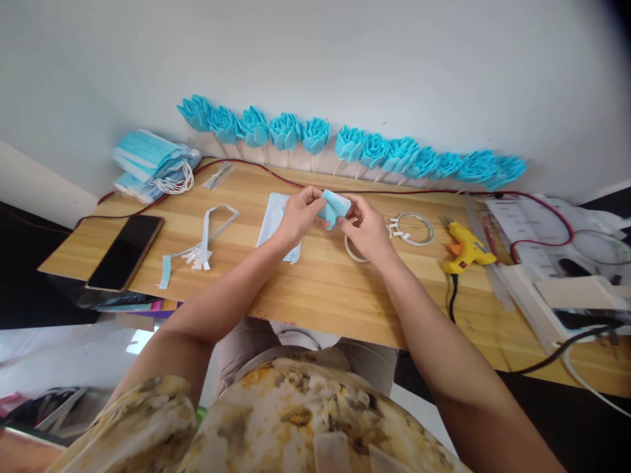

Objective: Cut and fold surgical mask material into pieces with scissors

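Between my two hands is a small folded piece of light-blue mask fabric [331, 209], held above the middle of the table. My left hand [303, 213] pinches its left side with thumb and fingers. On the right side, my right hand [367, 226] grips the piece, fingers closed. Beneath my left wrist lies a flat piece of pale-blue mask material [271, 220], partly covered by the arm. A roll of tape [352, 251] lies under my right hand, mostly hidden. Another tape roll [417, 228], with small white strips stuck to its edge, sits just to the right.
Blue fabric flowers [286, 131] on sticks lean along the wall. A stack of masks [148, 157] lies back left, near a phone [127, 253] and cut strips [201, 255]. A yellow glue gun [466, 248] and power strip [557, 309] are at right. A red-black cable [266, 172] runs behind.
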`<state>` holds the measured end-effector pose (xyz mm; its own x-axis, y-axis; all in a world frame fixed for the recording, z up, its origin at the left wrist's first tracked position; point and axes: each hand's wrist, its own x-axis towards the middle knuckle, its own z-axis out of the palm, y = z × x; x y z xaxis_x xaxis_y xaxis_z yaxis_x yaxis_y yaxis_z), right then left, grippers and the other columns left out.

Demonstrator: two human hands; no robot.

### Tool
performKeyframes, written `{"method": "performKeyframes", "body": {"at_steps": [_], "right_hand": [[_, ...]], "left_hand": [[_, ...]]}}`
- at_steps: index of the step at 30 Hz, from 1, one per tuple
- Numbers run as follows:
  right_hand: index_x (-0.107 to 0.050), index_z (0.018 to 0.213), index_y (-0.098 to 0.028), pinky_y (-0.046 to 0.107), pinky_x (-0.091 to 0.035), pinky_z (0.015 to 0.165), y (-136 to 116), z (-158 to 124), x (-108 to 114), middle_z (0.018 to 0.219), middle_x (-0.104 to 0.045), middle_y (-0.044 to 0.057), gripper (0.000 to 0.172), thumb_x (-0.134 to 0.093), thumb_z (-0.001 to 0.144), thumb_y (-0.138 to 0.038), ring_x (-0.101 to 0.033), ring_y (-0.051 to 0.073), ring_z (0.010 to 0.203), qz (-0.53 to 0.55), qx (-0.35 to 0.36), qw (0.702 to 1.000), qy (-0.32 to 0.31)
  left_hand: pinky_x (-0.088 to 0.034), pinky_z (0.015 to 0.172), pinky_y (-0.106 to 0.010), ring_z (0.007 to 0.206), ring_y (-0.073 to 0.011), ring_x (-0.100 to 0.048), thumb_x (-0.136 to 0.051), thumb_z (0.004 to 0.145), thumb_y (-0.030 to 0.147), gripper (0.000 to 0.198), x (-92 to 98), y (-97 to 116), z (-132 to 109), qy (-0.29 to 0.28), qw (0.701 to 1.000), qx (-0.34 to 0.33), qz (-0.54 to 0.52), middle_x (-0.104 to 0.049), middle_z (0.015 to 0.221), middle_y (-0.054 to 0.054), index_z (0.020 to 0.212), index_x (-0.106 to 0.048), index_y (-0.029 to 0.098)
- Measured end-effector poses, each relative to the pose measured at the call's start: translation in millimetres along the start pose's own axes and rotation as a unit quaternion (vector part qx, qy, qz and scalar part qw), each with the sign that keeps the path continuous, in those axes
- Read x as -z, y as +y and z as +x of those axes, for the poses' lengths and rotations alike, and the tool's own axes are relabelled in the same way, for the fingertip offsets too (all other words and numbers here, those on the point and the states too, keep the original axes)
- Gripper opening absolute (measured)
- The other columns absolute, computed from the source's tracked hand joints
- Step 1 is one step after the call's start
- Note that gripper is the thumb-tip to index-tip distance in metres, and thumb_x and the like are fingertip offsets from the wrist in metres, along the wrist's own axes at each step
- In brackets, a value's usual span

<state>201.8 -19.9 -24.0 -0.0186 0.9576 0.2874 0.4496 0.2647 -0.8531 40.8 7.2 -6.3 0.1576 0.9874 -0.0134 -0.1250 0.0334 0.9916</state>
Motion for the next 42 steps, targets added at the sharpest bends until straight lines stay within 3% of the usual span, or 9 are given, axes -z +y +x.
{"method": "performKeyframes", "body": {"at_steps": [11, 14, 17, 22, 27, 32, 36, 39, 42], "right_hand": [[-0.066, 0.117, -0.022, 0.028, -0.048, 0.062, 4.7, 2.8, 8.3, 0.091, -0.07, 0.003, 0.043, -0.068, 0.081, -0.044, -0.064, 0.018, 0.08, 0.132, -0.041, 0.989, -0.058], [-0.068, 0.091, -0.022, 0.027, -0.045, 0.058, 1.1, 0.6, 7.0, 0.075, -0.064, -0.001, 0.032, -0.07, 0.081, -0.052, -0.057, 0.015, 0.067, 0.087, -0.042, 0.995, -0.005], [-0.06, 0.072, -0.022, 0.027, -0.04, 0.054, -2.7, -1.7, 6.1, 0.059, -0.053, -0.003, 0.035, -0.063, 0.085, -0.054, -0.048, 0.013, 0.056, 0.039, -0.04, 0.996, 0.065], [-0.06, 0.072, -0.023, 0.028, -0.04, 0.057, -9.7, -4.6, 7.5, 0.061, -0.057, -0.002, 0.035, -0.06, 0.088, -0.054, -0.051, 0.014, 0.058, -0.002, 0.001, 0.995, 0.102], [-0.064, 0.073, -0.022, 0.028, -0.041, 0.059, -12.9, -6.8, 7.0, 0.062, -0.063, -0.002, 0.026, -0.065, 0.086, -0.045, -0.054, 0.015, 0.059, -0.024, 0.02, 0.992, 0.126], [-0.067, 0.077, -0.022, 0.028, -0.045, 0.063, -7.0, -2.6, 13.2, 0.068, -0.068, -0.001, 0.023, -0.064, 0.086, -0.043, -0.06, 0.016, 0.063, 0.005, 0.008, 0.988, 0.151], [-0.063, 0.073, -0.021, 0.028, -0.042, 0.063, -4.3, 10.0, 33.0, 0.066, -0.066, 0.0, 0.029, -0.058, 0.091, -0.044, -0.058, 0.016, 0.062, -0.039, 0.019, 0.977, 0.21], [-0.068, 0.08, -0.02, 0.029, -0.04, 0.065, -16.4, 16.1, 47.2, 0.072, -0.07, 0.002, 0.024, -0.056, 0.094, -0.037, -0.061, 0.018, 0.066, -0.213, 0.024, 0.971, 0.106], [-0.073, 0.096, -0.019, 0.031, -0.041, 0.07, -37.1, 9.9, 50.5, 0.093, -0.077, 0.01, 0.026, -0.052, 0.098, -0.034, -0.068, 0.023, 0.082, -0.436, -0.014, 0.896, -0.079]], "left_hand": [[-0.057, 0.064, -0.027, 0.067, -0.012, -0.062, -0.057, 0.086, 0.014, 0.006, 0.3, -4.8, 0.8, -0.007, 1.0, -0.027, -0.006, -0.061, 0.074, 0.001, 0.081, -0.054, 0.017], [-0.058, 0.067, -0.027, 0.068, -0.0115, -0.063, -0.06, 0.087, 0.017, 0.005, -2.2, -6.9, -1.6, -0.038, 0.999, -0.028, -0.005, -0.063, 0.075, 0.001, 0.084, -0.056, 0.017], [-0.059, 0.069, -0.027, 0.07, -0.0115, -0.064, -0.063, 0.085, 0.018, 0.007, -5.6, -7.1, -4.8, -0.06, 0.998, -0.022, -0.015, -0.065, 0.076, 0.001, 0.086, -0.056, 0.016], [-0.06, 0.073, -0.029, 0.079, -0.0149, -0.068, -0.075, 0.075, 0.021, 0.027, -7.2, -7.4, -6.6, -0.085, 0.995, -0.001, -0.042, -0.074, 0.088, -0.004, 0.098, -0.062, 0.015], [-0.058, 0.073, -0.029, 0.076, -0.0142, -0.067, -0.081, 0.068, 0.033, 0.031, -4.2, -10.2, -5.4, -0.129, 0.99, 0.015, -0.05, -0.075, 0.087, -0.006, 0.088, -0.071, 0.012], [-0.057, 0.066, -0.026, 0.068, -0.0111, -0.064, -0.087, 0.062, 0.036, 0.035, 0.5, -10.3, -1.6, -0.105, 0.991, 0.015, -0.08, -0.074, 0.08, -0.002, 0.084, -0.073, 0.012], [-0.058, 0.066, -0.024, 0.069, -0.0105, -0.066, -0.091, 0.058, 0.033, 0.04, 8.5, -10.7, 7.8, -0.049, 0.987, 0.03, -0.152, -0.074, 0.079, -0.001, 0.087, -0.072, 0.014], [-0.058, 0.066, -0.022, 0.067, -0.0085, -0.066, -0.092, 0.059, 0.025, 0.036, 14.2, -9.5, 16.0, -0.025, 0.976, 0.049, -0.21, -0.074, 0.077, 0.0, 0.085, -0.07, 0.013], [-0.057, 0.066, -0.021, 0.065, -0.0076, -0.066, -0.088, 0.064, 0.015, 0.028, 18.0, -5.0, 21.2, 0.012, 0.964, 0.065, -0.259, -0.072, 0.073, 0.002, 0.082, -0.067, 0.013]]}}
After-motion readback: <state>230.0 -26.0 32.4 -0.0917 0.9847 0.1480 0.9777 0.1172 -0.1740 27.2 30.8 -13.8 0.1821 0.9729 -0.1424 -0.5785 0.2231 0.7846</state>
